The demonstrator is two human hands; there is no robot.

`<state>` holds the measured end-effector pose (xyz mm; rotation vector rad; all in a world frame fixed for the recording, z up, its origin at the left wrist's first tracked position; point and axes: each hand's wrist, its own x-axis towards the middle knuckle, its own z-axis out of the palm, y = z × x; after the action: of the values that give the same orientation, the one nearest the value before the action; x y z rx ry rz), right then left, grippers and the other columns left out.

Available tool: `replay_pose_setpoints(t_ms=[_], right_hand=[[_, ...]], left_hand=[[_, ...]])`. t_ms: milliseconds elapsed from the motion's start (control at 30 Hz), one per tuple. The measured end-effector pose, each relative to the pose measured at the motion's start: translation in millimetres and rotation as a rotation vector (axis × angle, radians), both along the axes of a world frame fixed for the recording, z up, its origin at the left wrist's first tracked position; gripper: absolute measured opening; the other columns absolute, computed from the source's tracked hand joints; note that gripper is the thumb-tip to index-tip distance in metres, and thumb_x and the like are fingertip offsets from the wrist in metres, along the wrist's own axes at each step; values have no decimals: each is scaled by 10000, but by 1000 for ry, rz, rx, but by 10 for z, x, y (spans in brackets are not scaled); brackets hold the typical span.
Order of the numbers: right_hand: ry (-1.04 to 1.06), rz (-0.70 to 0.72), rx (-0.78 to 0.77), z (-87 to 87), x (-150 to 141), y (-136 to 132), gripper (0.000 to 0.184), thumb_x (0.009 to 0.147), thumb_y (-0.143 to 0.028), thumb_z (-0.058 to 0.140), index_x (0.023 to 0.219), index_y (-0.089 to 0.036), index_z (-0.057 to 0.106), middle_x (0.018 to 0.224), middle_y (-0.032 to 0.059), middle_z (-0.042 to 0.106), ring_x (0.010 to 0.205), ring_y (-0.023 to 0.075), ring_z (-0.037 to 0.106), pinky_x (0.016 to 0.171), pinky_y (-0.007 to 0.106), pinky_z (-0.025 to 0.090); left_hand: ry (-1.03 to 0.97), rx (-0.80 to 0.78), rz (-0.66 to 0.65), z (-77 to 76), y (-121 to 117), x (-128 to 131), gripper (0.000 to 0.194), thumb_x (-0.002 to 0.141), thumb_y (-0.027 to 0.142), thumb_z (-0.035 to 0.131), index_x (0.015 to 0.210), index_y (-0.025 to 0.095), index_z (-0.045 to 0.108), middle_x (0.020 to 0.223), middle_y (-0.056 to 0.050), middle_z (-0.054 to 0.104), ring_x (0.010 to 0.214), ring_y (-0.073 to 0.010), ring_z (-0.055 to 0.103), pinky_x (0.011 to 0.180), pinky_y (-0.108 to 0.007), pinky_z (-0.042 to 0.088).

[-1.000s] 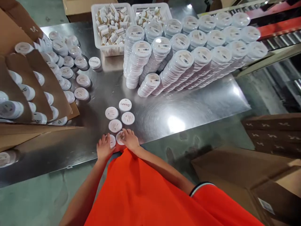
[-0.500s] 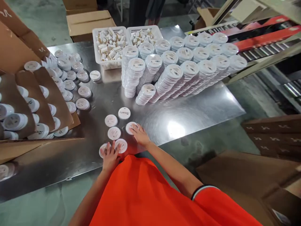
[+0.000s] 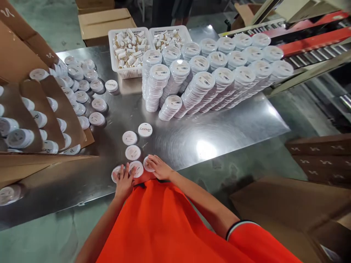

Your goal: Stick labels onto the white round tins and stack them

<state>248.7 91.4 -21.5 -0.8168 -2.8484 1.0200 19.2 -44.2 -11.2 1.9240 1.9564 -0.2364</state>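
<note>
My left hand (image 3: pixel 124 184) lies with its fingers spread over two round white containers near the table's front edge, one (image 3: pixel 115 174) under the fingertips and one (image 3: pixel 136 168) beside them. My right hand (image 3: pixel 159 168) has bent fingers on another round white container (image 3: pixel 147 164), just right of that pair; its thumb is hard to make out. Beyond the hands sit two more with faint print, an upper one (image 3: pixel 129 138) and a lower one (image 3: pixel 133 152). A lid lettered "beauty" (image 3: pixel 145 129) shows beside them.
Tall stacks of white containers (image 3: pixel 203 82) stand at the back right of the metal table (image 3: pixel 175 137). Behind them are white baskets (image 3: pixel 128 75) of small bottles. Loose containers (image 3: pixel 97 106) lie left, by an open carton (image 3: pixel 16 54) with cardboard dividers. A roller conveyor (image 3: pixel 315 54) runs at right.
My right hand has drawn its container toward me and slightly left, alongside the front pair. My left hand and the two containers under it have shifted a little left.
</note>
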Motion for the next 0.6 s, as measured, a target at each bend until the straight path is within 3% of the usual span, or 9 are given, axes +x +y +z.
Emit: replay_pose_setpoints(t_ms=[133, 267, 367, 500, 600], right_hand=[[-8, 46, 13, 25, -88, 77, 807, 764, -255, 673, 1505, -92, 399, 1559, 245, 407, 1520, 351, 267, 1234, 590, 242], [-22, -118, 108, 134, -403, 146, 780, 836, -472, 681, 1488, -127, 429, 1596, 251, 351, 1495, 382, 290, 1206, 620, 256], [-102, -268, 178, 214, -851, 195, 663, 857, -442, 689, 1425, -162, 495, 1554, 239, 422, 1413, 384, 398, 1141, 563, 359], [-275, -466, 162, 262, -1405, 212, 694, 757, -444, 777, 1335, -133, 554, 1381, 277, 567, 1191, 409, 563, 966, 559, 477], [-286, -540, 167, 259, -1599, 227, 685, 637, -324, 836, 1262, -155, 612, 1286, 272, 635, 1091, 417, 628, 882, 560, 520]], left_hand=[[-2, 8, 43, -23, -54, -50, 648, 938, 231, 522, 1557, 325, 356, 1698, -159, 197, 1556, -451, 146, 1121, -832, 179], [-34, 41, 66, -28, -73, -32, 674, 918, 242, 548, 1561, 301, 358, 1703, -157, 190, 1566, -425, 127, 1167, -776, 179], [-10, 83, 180, 19, -74, -6, 650, 942, 274, 507, 1570, 221, 348, 1692, -195, 205, 1565, -390, 175, 1205, -704, 204], [129, 118, 390, 49, -123, -16, 643, 963, 370, 465, 1560, 152, 368, 1675, -227, 234, 1547, -385, 246, 1195, -648, 309], [170, 105, 340, -115, -193, -80, 590, 915, 249, 475, 1499, 173, 488, 1636, -187, 355, 1524, -360, 316, 1196, -579, 367]])
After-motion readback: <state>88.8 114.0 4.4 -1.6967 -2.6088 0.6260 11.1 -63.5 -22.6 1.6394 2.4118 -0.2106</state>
